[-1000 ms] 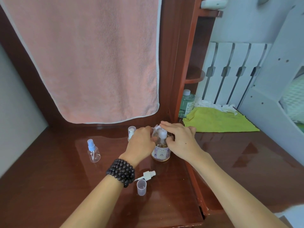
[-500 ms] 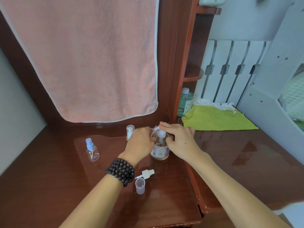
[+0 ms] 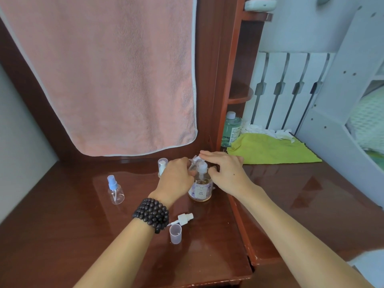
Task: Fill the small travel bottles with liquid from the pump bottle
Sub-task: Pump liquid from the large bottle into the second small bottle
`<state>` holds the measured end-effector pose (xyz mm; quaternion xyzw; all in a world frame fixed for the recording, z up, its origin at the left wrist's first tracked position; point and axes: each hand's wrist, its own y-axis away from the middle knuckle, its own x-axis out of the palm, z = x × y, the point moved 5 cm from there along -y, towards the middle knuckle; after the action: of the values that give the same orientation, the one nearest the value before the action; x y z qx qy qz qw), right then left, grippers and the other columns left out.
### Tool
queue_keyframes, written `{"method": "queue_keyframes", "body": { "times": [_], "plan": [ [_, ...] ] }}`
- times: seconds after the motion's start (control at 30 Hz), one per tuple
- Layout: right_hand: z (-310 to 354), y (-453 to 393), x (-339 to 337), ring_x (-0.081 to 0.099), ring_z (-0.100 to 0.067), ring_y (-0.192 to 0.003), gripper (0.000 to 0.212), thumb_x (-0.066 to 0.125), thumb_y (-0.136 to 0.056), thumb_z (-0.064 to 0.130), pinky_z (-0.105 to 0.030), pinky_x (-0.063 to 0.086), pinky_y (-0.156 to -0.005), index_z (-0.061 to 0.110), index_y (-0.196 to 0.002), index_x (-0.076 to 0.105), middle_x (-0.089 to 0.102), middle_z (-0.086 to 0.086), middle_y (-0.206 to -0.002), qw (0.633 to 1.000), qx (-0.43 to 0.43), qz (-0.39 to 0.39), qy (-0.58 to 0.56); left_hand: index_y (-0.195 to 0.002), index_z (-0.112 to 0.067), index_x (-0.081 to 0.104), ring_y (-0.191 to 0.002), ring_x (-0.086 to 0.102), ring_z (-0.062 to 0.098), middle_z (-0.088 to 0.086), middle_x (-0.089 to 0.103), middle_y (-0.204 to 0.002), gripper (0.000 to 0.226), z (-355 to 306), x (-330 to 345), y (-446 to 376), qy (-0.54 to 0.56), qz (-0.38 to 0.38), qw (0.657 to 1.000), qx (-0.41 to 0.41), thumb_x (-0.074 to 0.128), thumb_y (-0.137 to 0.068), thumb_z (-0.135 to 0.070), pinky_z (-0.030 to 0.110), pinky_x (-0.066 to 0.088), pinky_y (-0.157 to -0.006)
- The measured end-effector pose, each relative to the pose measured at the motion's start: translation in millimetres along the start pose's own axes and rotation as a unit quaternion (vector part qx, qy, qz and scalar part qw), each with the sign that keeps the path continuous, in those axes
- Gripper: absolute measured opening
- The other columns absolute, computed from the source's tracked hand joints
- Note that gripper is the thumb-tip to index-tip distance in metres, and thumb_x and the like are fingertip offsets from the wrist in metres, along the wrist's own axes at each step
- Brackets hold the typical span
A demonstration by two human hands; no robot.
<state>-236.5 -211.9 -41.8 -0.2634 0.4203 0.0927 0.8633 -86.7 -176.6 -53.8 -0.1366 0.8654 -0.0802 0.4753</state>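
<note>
Nearest, a loose cap (image 3: 175,233) lay before the pump bottle (image 3: 200,187). The left hand (image 3: 176,177) apparently gripped a small bottle at its spout; the right hand (image 3: 226,173) pressed the pump with flat, relaxed fingers to dispense.

A home, likely a bedroom or dressing corner. The landmark is a glossy reddish wooden desk (image 3: 62,235): a pink towel (image 3: 108,75) hangs above its back edge, small curved corner shelves (image 3: 239,93) rise at its right rear, and a green cloth (image 3: 272,151) with a toiletry bottle (image 3: 230,129) lies right of them.
</note>
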Motion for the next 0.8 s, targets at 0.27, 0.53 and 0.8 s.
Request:
{"method": "queue_keyframes", "body": {
  "times": [0.27, 0.53, 0.8],
  "plan": [
    [1.0, 7.4, 10.7, 0.046, 0.002, -0.125, 0.058, 0.05, -0.079, 0.006, -0.038, 0.026, -0.092, 0.041, -0.124, 0.062, 0.052, 0.028, -0.135, 1.0, -0.005, 0.007, 0.021, -0.088, -0.009, 0.061, -0.082, 0.055, 0.021, 0.002, 0.06, -0.081, 0.006, 5.3, 4.5, 4.4, -0.003, 0.013, 1.0, 0.005, 0.057, -0.089, -0.012, 0.032, 0.043, -0.074],
    [5.8, 1.9, 0.3, 0.038, 0.003, -0.132, 0.055, 0.05, -0.083, 0.011, -0.037, 0.022, -0.094, 0.039, -0.13, 0.058, 0.048, 0.025, -0.141, 0.999, -0.011, 0.023, 0.031, -0.091, -0.01, 0.061, -0.086, 0.058, 0.024, 0.005, 0.062, -0.088, 0.005, -1.0, -0.2, 1.3, -0.007, 0.0, 1.0, 0.018, 0.057, -0.088, -0.014, 0.04, 0.049, -0.076],
    [5.7, 12.1, 11.2, 0.048, 0.0, -0.124, 0.057, 0.051, -0.08, 0.007, -0.038, 0.025, -0.089, 0.037, -0.128, 0.06, 0.049, 0.023, -0.14, 0.999, -0.019, 0.012, 0.046, -0.092, -0.01, 0.058, -0.082, 0.05, 0.017, 0.003, 0.056, -0.088, 0.004, 6.7, 9.4, 4.7, -0.031, 0.002, 0.999, 0.011, 0.056, -0.09, -0.014, 0.028, 0.038, -0.071]
  ]
}}
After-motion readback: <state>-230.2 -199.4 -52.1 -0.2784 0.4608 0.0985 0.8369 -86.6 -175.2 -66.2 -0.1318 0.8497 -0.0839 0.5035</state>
